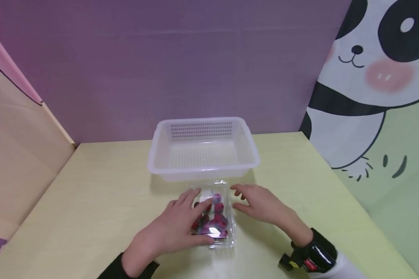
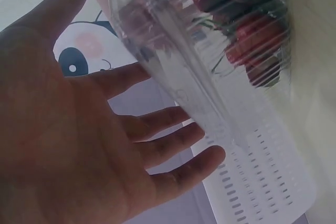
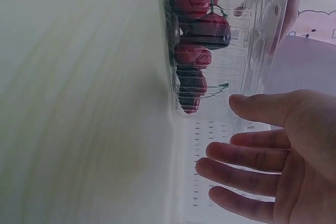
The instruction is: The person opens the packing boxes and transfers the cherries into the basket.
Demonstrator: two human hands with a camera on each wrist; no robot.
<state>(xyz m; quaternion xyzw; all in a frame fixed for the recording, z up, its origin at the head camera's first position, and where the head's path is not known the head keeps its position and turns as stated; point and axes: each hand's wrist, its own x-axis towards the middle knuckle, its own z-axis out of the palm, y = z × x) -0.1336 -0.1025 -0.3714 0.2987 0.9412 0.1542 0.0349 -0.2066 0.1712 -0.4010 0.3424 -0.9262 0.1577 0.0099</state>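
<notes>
A clear plastic box [image 1: 230, 231] holding several red cherries [image 1: 219, 208] lies on the table. Thin green stems show on the cherries [image 3: 205, 31] in the right wrist view. My left hand [image 1: 174, 230] is over the left side of the box, fingers spread across its top. In the left wrist view, those extended fingers [image 2: 173, 174] lie along the edge of the box; exact contact is hard to tell. To the right of the box, my right hand [image 1: 260, 203] has loosely bent fingers and holds nothing. Its thumb [image 3: 262, 109] is close to the box.
A white perforated plastic basket [image 1: 202, 170] stands just beyond the box. The pale wooden table [image 1: 108, 201] extends to both sides. A purple backdrop [image 1: 195, 69] rises behind it, with a panda picture [image 1: 356, 97] on the right wall.
</notes>
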